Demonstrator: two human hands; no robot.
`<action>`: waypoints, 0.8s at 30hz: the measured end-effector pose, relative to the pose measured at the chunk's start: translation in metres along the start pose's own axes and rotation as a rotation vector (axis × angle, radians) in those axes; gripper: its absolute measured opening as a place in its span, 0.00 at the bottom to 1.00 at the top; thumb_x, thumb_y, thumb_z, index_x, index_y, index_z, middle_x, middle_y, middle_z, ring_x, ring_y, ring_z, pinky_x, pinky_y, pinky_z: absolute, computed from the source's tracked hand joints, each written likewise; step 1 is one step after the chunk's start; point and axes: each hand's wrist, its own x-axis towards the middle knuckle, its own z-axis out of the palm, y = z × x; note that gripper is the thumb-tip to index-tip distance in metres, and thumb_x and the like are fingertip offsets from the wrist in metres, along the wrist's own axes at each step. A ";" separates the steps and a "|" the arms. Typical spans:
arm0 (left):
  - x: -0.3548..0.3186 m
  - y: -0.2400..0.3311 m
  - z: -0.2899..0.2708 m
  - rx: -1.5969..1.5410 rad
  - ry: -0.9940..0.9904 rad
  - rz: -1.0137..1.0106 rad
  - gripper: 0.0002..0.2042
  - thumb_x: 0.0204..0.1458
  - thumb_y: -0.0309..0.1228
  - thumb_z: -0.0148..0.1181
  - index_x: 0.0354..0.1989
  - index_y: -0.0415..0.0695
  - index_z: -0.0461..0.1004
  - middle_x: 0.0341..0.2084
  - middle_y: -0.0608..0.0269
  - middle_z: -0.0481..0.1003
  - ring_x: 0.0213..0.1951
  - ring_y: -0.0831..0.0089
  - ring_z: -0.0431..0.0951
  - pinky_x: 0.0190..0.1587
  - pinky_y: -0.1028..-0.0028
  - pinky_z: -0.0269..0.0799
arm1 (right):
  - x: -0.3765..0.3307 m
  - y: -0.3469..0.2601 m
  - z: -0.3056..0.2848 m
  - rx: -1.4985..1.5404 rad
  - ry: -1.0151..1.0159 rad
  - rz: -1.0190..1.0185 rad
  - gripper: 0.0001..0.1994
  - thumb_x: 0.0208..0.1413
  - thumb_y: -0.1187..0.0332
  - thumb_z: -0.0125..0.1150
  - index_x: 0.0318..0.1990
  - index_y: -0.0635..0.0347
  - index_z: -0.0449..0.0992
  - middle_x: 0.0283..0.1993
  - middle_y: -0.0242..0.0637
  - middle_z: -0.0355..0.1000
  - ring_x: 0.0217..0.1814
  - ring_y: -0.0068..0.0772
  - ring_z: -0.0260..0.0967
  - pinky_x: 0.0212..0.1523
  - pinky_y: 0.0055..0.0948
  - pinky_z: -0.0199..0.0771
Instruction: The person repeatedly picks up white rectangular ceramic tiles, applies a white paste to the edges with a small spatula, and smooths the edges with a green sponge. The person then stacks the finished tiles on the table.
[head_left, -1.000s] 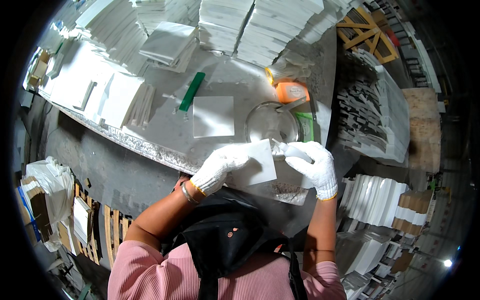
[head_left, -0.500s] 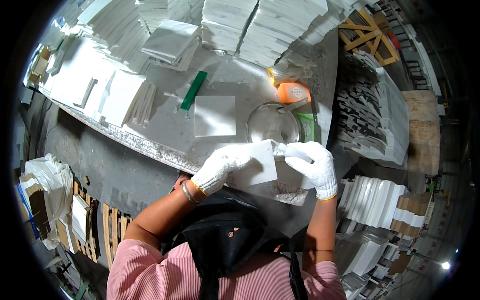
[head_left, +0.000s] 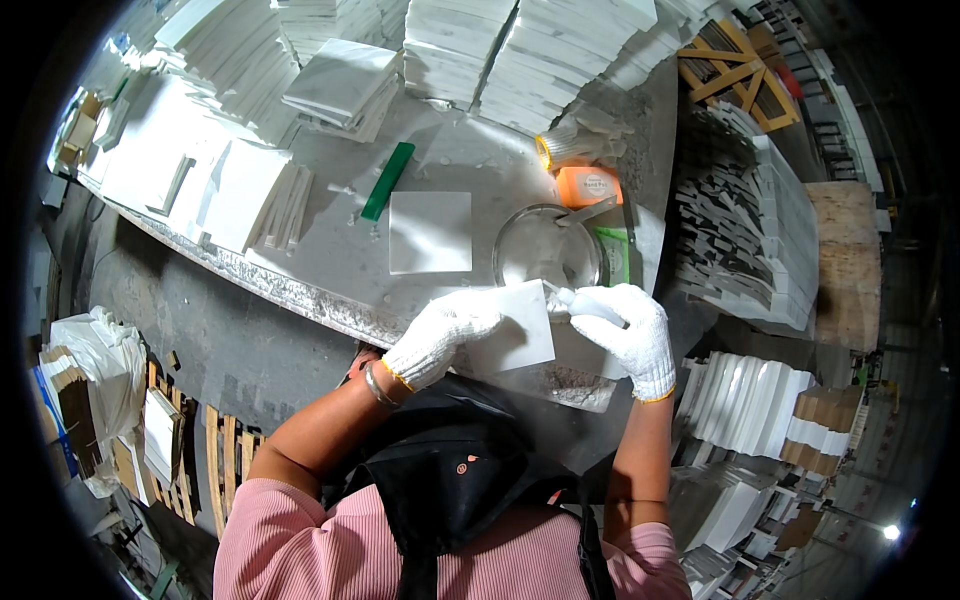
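Observation:
My gloved left hand [head_left: 440,335] grips a thin white square tile [head_left: 527,325] by its left side, tilted above the table's near edge. In my gloved right hand [head_left: 643,338] is a small white squeeze bottle [head_left: 594,301], held between thumb and fingers. Its narrow tip points left, close to the tile's upper right corner; whether it touches cannot be made out. Just beyond both hands sits a round metal pan [head_left: 498,240] with a flat-bladed scraper [head_left: 588,212] resting across its rim. A second white square tile [head_left: 430,232] lies flat on the table.
A green strip [head_left: 388,182] lies left of the flat tile. Beyond the pan are an orange box [head_left: 590,187] and a spare glove [head_left: 575,145]; a green packet [head_left: 613,254] is at its right. Stacked white slabs [head_left: 560,60] line the table's back, and leaning tiles [head_left: 245,195] stand left.

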 end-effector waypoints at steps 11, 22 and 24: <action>-0.002 0.004 0.004 0.002 0.015 -0.005 0.23 0.55 0.27 0.65 0.59 0.36 0.71 0.47 0.62 0.77 0.48 0.74 0.76 0.53 0.72 0.72 | -0.001 0.000 0.001 0.026 0.023 -0.008 0.16 0.43 0.65 0.75 0.41 0.56 0.84 0.34 0.40 0.77 0.36 0.41 0.76 0.38 0.35 0.76; -0.001 0.006 0.007 -0.027 0.009 -0.026 0.21 0.55 0.27 0.66 0.57 0.37 0.73 0.46 0.64 0.78 0.46 0.77 0.76 0.52 0.74 0.72 | 0.000 0.049 -0.016 0.624 0.412 0.330 0.14 0.56 0.73 0.67 0.49 0.64 0.77 0.41 0.31 0.77 0.39 0.19 0.73 0.41 0.20 0.74; -0.003 0.011 0.010 -0.034 0.010 -0.036 0.21 0.54 0.26 0.66 0.57 0.37 0.73 0.47 0.64 0.78 0.47 0.77 0.76 0.52 0.74 0.72 | 0.006 0.078 -0.018 0.630 0.502 0.276 0.13 0.56 0.70 0.68 0.47 0.64 0.77 0.42 0.32 0.76 0.42 0.20 0.71 0.44 0.24 0.73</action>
